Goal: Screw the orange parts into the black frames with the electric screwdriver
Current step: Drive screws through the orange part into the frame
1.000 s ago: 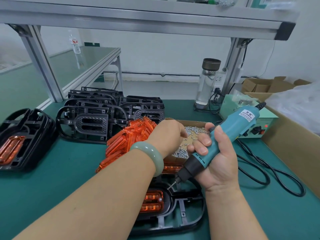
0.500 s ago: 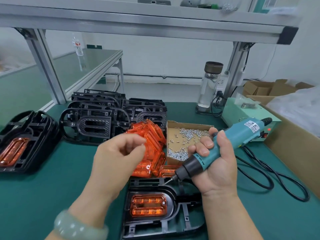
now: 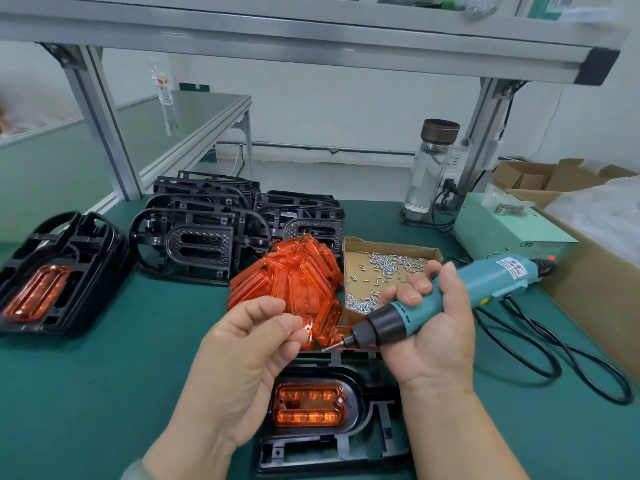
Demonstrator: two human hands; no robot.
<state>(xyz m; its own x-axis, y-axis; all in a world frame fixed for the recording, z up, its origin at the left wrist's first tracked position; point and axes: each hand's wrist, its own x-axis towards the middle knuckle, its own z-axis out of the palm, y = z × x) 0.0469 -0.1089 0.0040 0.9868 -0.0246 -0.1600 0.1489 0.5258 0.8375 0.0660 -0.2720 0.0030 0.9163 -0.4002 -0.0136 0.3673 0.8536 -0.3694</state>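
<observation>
On the head cam our right hand [image 3: 433,330] grips the screwdriver [image 3: 471,289], left hand [image 3: 252,344] pinches what's probably a screw (too tiny to tell) by the bit [image 3: 334,346], orange part [image 3: 308,405] sits in the black frame [image 3: 367,445] below, so one fumble could drop it inside.

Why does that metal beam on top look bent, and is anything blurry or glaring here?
Head view: the wide-angle lens bows the beam; the light is soft and even, with faint shadows; the fitted orange part shows bright glints; fingertips of the left hand look slightly soft, so any screw there can't be made out; the screwdriver in the right hand is sharp.
</observation>
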